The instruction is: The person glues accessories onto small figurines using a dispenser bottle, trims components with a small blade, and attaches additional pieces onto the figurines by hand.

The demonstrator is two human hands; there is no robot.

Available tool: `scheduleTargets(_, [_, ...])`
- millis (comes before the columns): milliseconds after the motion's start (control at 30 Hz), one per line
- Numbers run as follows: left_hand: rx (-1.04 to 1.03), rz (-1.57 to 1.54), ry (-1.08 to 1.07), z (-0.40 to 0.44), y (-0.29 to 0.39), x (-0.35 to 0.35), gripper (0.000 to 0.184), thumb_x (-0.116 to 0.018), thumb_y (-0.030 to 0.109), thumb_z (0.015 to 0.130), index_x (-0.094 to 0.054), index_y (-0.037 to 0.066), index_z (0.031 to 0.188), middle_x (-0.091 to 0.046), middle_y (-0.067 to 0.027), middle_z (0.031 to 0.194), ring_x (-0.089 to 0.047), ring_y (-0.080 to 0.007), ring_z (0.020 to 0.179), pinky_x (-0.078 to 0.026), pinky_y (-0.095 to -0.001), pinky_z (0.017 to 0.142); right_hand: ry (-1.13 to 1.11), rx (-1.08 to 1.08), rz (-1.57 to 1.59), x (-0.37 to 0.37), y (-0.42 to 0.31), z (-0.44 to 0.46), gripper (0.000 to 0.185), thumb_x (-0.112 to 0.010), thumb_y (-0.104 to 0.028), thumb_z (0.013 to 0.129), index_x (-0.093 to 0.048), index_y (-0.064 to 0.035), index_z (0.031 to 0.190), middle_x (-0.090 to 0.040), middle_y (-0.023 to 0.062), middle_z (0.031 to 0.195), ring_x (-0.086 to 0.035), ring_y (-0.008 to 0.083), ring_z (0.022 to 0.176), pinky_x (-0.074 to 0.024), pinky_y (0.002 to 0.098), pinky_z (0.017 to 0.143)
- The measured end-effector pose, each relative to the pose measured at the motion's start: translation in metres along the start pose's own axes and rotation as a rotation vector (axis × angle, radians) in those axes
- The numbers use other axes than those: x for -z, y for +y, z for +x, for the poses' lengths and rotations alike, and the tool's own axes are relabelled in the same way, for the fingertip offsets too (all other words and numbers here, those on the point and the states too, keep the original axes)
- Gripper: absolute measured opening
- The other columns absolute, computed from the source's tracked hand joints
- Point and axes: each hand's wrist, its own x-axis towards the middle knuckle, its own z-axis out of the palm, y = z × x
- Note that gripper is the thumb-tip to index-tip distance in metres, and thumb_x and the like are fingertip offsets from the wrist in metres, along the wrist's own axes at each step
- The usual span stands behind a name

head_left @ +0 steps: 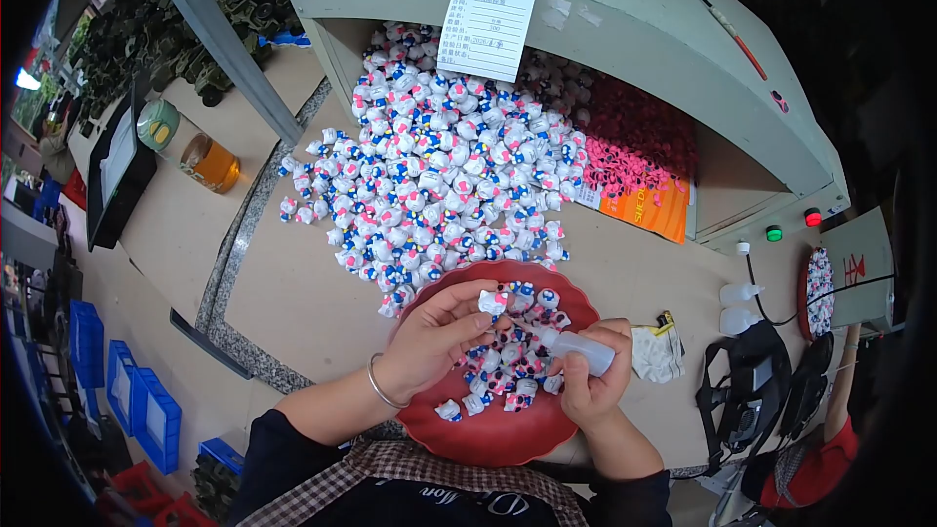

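Squeeze bottle (584,353) tilted toward the white figurine (494,304), above the red bowl (444,441)
Our left hand (434,334), nearly closed, pinches the white figurine at its fingertips; our right hand (597,383) curls around the squeeze bottle, lower right. Its long axis points up-left, nozzle (528,328) just beside the white figurine; we cannot tell whether they touch.

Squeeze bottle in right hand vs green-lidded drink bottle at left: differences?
Pose: the squeeze bottle is tilted in the right hand; the drink bottle stands on the tabletop.
Look: the squeeze bottle is cloudy white; the drink bottle is clear, with amber liquid inside.
Top: the squeeze bottle tapers to a narrow nozzle; the drink bottle has a broad green lid.
Shared: both are bottles.
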Motion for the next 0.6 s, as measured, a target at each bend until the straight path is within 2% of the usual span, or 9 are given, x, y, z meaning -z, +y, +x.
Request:
scheduleTargets(67, [-0.003, 0.036, 0.020, 0.000, -0.001, -0.001, 0.036, -0.051, 0.002, 0.086, -0.046, 0.007, 0.122, -0.056, -0.0063, 0.109, -0.057, -0.0173, 0.099, -0.047, -0.0236, 0.078, 0.045, -0.034, 0.024, -0.003, -0.003, 0.000, 0.022, -0.060, -0.012, 0.078, -0.047, -0.0002, 0.091, -0.048, 0.0125, 0.083, -0.049, 0.0203, 0.071, -0.0402, 0.0300, 0.063])
scheduleTargets(167, [-0.007, 0.113, 0.025, 0.000, 0.000, -0.004, 0.037, -0.051, 0.002, 0.086, -0.046, 0.007, 0.122, -0.057, -0.0044, 0.106, -0.058, -0.0162, 0.097, -0.048, -0.0237, 0.077, 0.072, -0.083, 0.119, -0.006, -0.009, 0.001, 0.021, -0.060, -0.012, 0.078, -0.047, -0.0001, 0.091, -0.048, 0.0126, 0.084, -0.049, 0.0192, 0.070, -0.0403, 0.0295, 0.062])
scheduleTargets(233, [-0.012, 0.140, 0.020, -0.001, 0.001, -0.006, 0.037, -0.051, 0.003, 0.086, -0.045, 0.007, 0.123, -0.057, -0.0043, 0.106, -0.058, -0.0155, 0.097, -0.048, -0.0237, 0.076, 0.138, -0.214, 0.314, -0.011, -0.016, 0.000, 0.021, -0.059, -0.012, 0.079, -0.047, 0.0000, 0.091, -0.048, 0.0126, 0.084, -0.049, 0.0184, 0.070, -0.0403, 0.0291, 0.061])
scheduleTargets(367, [-0.011, 0.187, 0.019, -0.003, 0.001, -0.004, 0.036, -0.051, 0.003, 0.086, -0.047, 0.008, 0.121, -0.056, -0.0101, 0.113, -0.058, -0.0206, 0.100, -0.048, -0.0261, 0.080, 0.121, -0.137, 0.204, -0.010, -0.012, -0.001, 0.021, -0.059, -0.013, 0.079, -0.048, 0.0001, 0.091, -0.047, 0.0127, 0.085, -0.048, 0.0178, 0.070, -0.0403, 0.0288, 0.061])
scheduleTargets(467, [-0.004, 0.213, 0.014, -0.004, 0.001, -0.005, 0.036, -0.051, 0.002, 0.086, -0.046, 0.007, 0.122, -0.056, -0.0092, 0.111, -0.058, -0.0196, 0.098, -0.048, -0.0261, 0.079, 0.082, -0.031, 0.054, -0.007, -0.004, 0.001, 0.022, -0.060, -0.013, 0.078, -0.048, -0.0001, 0.091, -0.048, 0.0127, 0.084, -0.048, 0.0187, 0.070, -0.0402, 0.0295, 0.062])
scheduleTargets(600, [-0.031, 0.219, 0.002, -0.002, -0.003, -0.003, 0.037, -0.051, 0.001, 0.086, -0.047, 0.006, 0.122, -0.057, -0.0087, 0.110, -0.059, -0.0179, 0.096, -0.048, -0.0252, 0.078, 0.060, -0.014, 0.021, -0.006, -0.002, 0.001, 0.023, -0.061, -0.013, 0.077, -0.048, -0.0004, 0.091, -0.048, 0.0126, 0.084, -0.048, 0.0203, 0.070, -0.0397, 0.0303, 0.062])
